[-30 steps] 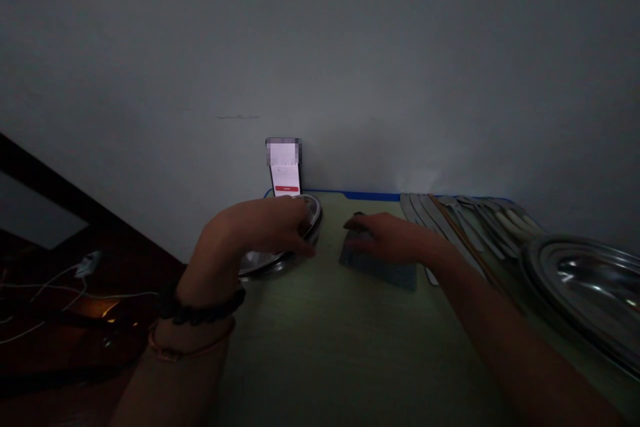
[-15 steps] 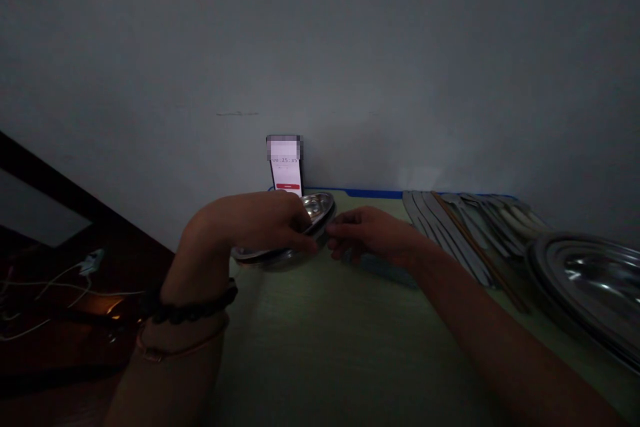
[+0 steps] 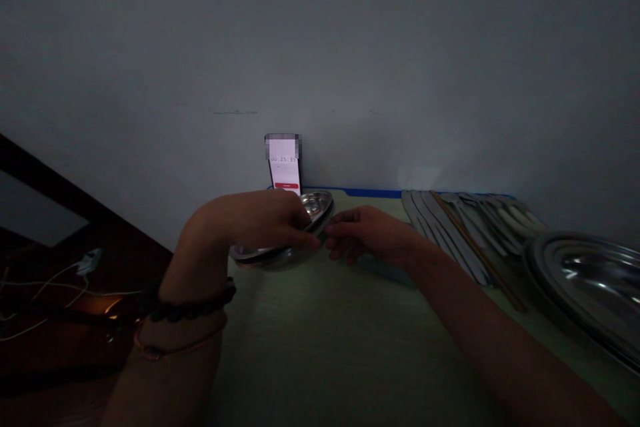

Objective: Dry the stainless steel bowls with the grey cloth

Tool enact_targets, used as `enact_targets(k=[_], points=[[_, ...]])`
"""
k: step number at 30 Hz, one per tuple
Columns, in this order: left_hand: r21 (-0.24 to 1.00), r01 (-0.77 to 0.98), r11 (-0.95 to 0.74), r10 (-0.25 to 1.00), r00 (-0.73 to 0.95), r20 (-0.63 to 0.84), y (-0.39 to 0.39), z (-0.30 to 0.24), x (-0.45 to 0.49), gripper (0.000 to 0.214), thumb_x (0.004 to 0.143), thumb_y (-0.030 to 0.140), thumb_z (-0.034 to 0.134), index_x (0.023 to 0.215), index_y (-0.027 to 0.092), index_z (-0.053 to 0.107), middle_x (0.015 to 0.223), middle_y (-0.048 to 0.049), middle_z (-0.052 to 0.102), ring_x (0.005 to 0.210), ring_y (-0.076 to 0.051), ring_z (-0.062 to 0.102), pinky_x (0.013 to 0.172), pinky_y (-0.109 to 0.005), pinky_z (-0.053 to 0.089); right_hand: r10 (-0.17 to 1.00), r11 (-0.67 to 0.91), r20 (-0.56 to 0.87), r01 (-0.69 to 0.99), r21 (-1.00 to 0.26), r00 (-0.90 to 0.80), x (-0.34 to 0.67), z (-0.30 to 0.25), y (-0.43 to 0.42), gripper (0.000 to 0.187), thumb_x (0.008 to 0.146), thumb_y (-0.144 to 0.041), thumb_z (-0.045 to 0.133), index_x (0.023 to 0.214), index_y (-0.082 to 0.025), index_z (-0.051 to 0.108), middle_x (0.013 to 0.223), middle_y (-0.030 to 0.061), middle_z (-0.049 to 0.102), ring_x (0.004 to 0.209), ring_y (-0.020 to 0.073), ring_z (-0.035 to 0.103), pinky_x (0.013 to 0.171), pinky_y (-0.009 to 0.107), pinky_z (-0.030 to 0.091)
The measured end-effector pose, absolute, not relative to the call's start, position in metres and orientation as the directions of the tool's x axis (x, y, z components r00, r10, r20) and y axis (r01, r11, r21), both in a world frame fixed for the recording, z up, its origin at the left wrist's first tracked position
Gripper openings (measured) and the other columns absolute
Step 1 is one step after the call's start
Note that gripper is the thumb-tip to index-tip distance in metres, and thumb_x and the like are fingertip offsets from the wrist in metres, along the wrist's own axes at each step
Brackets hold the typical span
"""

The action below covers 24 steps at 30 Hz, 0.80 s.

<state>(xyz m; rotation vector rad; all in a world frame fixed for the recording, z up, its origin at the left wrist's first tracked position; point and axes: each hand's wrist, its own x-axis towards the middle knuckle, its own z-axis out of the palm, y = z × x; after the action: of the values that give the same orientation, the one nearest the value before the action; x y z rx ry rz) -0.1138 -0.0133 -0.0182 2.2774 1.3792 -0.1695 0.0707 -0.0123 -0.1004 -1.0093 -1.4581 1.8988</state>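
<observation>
Shiny oval metal plates (image 3: 316, 205) lie stacked at the table's back left, partly covered by my left hand (image 3: 273, 220). That hand bends over them with its thumb along the front rim, and its fingers are closed on a plate, mostly hidden. My right hand (image 3: 367, 233) is just right of the rim, fingertips curled together. Whether they touch the plate or hold something small cannot be seen in the dim light. Beneath the right hand lies a flat bluish-green thing (image 3: 385, 270), partly hidden by it.
A phone (image 3: 285, 170) showing a timer leans on the wall behind the plates. To the right, several knives (image 3: 445, 233), chopsticks (image 3: 480, 253) and other cutlery lie in a row. More metal plates (image 3: 590, 273) are stacked at the far right. White cables (image 3: 65, 283) hang left of the table.
Both hands stay nearly in place. My left thumb reaches slightly further right along the rim. The whole view has shifted a little.
</observation>
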Motion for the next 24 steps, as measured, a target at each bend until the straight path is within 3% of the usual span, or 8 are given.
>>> enact_targets(k=[7,11,15,18,24], points=[[0.216,0.875,-0.432,0.844,0.477,-0.244,-0.024,-0.003,-0.118,0.036,0.081,0.046,0.05,0.071,0.018,0.071,0.061,-0.0015,0.064,0.054,-0.014,0.053,0.051,-0.024,0.032,0.768,-0.228,-0.292,0.183,-0.956,-0.57,0.063,-0.114,-0.011,0.017,0.086,-0.012,0.052,0.072,-0.014,0.061,0.073,0.0026,0.068,0.06,0.0097,0.065,0.051,0.019,0.051],[0.184,0.875,-0.448,0.865,0.477,-0.156,-0.034,0.004,-0.127,0.033,0.085,0.042,0.046,0.083,0.02,0.07,0.073,-0.0021,0.07,0.06,-0.015,0.059,0.054,-0.025,0.037,0.71,-0.139,-0.34,0.351,-0.926,-0.617,0.063,-0.12,-0.01,0.012,0.087,-0.016,0.051,0.084,-0.013,0.062,0.082,0.0067,0.07,0.063,0.0109,0.066,0.051,0.021,0.052],[0.148,0.873,-0.464,0.885,0.465,0.029,-0.042,0.013,-0.129,0.031,0.084,0.039,0.043,0.084,0.02,0.067,0.074,-0.0024,0.069,0.06,-0.016,0.06,0.055,-0.026,0.039,0.737,-0.073,-0.34,0.432,-0.899,-0.584,0.076,-0.108,-0.009,0.015,0.09,-0.021,0.05,0.089,-0.011,0.062,0.093,0.0118,0.072,0.068,0.012,0.067,0.051,0.02,0.052],[0.099,0.904,-0.416,0.894,0.387,0.225,-0.045,0.017,-0.123,0.026,0.078,0.034,0.044,0.084,0.018,0.064,0.067,-0.0025,0.064,0.056,-0.016,0.056,0.054,-0.027,0.037,0.813,-0.112,-0.293,0.358,-0.927,-0.503,0.092,-0.091,-0.009,0.022,0.093,-0.027,0.047,0.1,-0.012,0.06,0.093,0.0133,0.072,0.067,0.0142,0.068,0.05,0.021,0.052],[0.064,0.818,-0.572,0.733,0.474,0.489,-0.032,0.007,-0.113,0.017,0.074,0.02,0.045,0.08,0.018,0.061,0.076,-0.0027,0.061,0.071,-0.016,0.056,0.07,-0.029,0.043,0.91,-0.259,-0.208,-0.102,-0.96,-0.359,0.127,-0.065,-0.005,0.049,0.095,-0.049,0.026,0.115,-0.016,0.056,0.091,0.0146,0.073,0.062,0.0199,0.07,0.047,0.028,0.052]])
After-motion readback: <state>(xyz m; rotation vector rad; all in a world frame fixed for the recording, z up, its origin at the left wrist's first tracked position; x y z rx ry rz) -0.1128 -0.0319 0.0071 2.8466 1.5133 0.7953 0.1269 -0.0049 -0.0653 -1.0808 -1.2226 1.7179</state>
